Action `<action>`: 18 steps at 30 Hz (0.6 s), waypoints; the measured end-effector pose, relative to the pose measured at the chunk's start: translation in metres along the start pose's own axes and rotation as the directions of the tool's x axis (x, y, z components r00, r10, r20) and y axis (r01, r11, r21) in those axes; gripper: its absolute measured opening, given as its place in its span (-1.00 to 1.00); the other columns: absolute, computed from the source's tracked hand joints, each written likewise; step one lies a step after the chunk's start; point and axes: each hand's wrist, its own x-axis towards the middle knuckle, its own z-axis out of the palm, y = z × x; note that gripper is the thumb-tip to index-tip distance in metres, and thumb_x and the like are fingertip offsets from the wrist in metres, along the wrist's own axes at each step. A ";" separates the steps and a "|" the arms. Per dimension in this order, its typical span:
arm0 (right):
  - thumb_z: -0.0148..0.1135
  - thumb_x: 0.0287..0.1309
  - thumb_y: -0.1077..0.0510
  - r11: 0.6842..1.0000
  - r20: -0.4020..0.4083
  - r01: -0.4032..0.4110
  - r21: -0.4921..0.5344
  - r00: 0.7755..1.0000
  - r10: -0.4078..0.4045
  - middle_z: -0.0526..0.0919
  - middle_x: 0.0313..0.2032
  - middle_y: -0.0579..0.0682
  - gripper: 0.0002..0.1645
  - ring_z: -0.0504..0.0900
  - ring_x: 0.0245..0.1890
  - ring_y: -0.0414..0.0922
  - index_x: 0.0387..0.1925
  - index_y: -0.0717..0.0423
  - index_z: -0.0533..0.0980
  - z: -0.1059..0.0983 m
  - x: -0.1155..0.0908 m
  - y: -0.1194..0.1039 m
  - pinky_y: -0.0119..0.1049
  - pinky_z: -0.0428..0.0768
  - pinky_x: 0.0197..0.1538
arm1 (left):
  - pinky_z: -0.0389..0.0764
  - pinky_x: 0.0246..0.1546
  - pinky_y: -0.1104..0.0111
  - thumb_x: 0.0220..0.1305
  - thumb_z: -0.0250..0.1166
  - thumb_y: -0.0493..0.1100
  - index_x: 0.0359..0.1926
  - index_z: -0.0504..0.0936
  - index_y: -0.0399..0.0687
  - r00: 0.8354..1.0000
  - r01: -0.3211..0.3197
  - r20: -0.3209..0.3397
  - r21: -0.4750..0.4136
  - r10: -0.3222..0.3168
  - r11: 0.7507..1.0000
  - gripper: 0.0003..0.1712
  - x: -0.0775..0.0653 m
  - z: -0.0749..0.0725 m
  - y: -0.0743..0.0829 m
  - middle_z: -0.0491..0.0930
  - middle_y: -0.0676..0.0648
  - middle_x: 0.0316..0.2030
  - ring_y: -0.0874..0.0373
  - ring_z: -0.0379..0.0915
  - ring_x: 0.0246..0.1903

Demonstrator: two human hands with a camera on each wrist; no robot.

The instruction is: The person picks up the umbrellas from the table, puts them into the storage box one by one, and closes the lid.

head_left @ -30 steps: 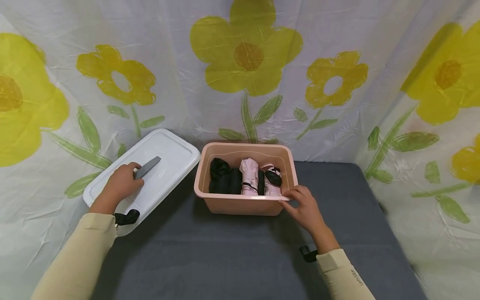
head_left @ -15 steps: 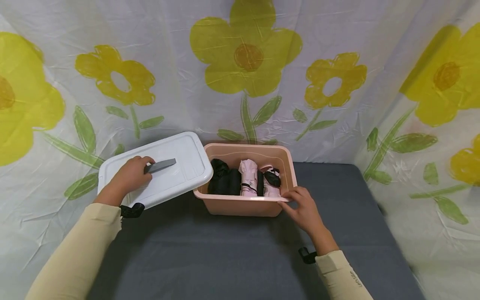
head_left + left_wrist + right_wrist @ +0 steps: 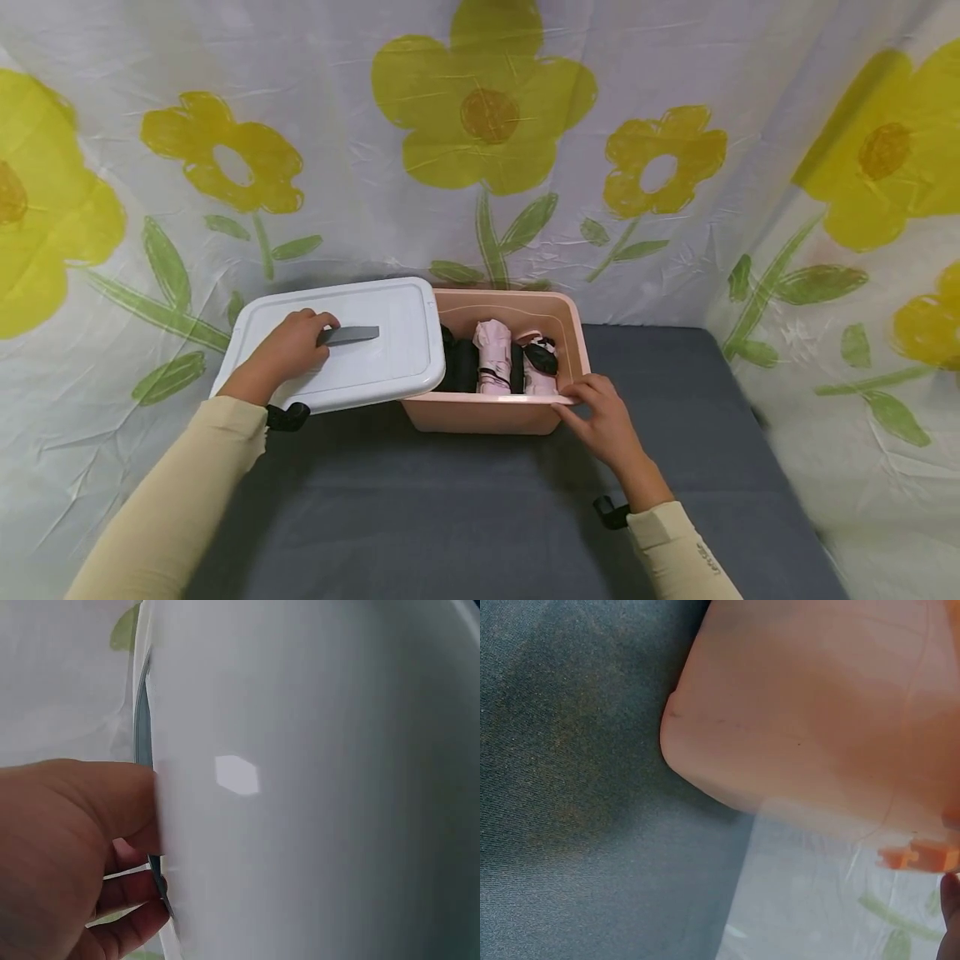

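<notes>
My left hand [image 3: 288, 350] grips the grey strap handle [image 3: 356, 335] of a white plastic lid [image 3: 401, 362]. The lid is tilted and covers the left end of a peach storage bin [image 3: 480, 415]; whether it touches the rim cannot be told. In the left wrist view, fingers [image 3: 124, 802] curl around the handle beside the lid's glossy face [image 3: 315, 825]. At the bin's near right corner, my right hand [image 3: 611, 425] pinches the rim between thumb and fingers. Inside lie a rolled pink bundle [image 3: 494, 350], a pink-and-black one [image 3: 540, 362] and black rolls [image 3: 464, 367].
The bin stands on a dark grey cloth-covered table [image 3: 465, 508]. Behind and to both sides hangs a white sheet [image 3: 337, 167] printed with yellow flowers. An orange clip [image 3: 922, 856] shows at the bin's end in the right wrist view.
My left hand has carried the lid rightward, from beside the bin to over its left end, turning it closer to level with the bin. The right hand keeps its hold on the rim.
</notes>
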 end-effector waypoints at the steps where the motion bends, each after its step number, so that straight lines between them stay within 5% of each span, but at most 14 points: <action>1: 0.53 -0.12 0.10 1.000 -0.002 0.003 -0.001 1.000 -0.003 0.59 -0.29 -0.07 -0.74 0.48 -0.20 -0.11 -0.34 0.04 0.64 0.000 0.000 0.000 -0.13 0.49 -0.15 | 0.38 0.06 -0.10 0.13 0.13 -0.31 0.11 0.50 -0.27 1.000 -0.004 0.004 0.000 0.004 1.000 -0.53 0.001 0.001 0.002 0.48 -0.36 -0.06 -0.29 0.40 -0.01; 18: 0.46 -0.08 0.27 0.990 -0.023 0.138 -0.029 0.990 -0.139 0.60 -0.18 0.12 -0.69 0.55 -0.11 0.04 -0.20 0.14 0.65 -0.002 -0.005 0.003 0.00 0.54 -0.07 | 0.42 0.05 -0.05 0.16 0.12 -0.34 0.11 0.51 -0.25 0.996 -0.079 0.034 -0.001 0.079 0.997 -0.56 0.025 0.011 0.032 0.51 -0.32 -0.06 -0.23 0.43 -0.01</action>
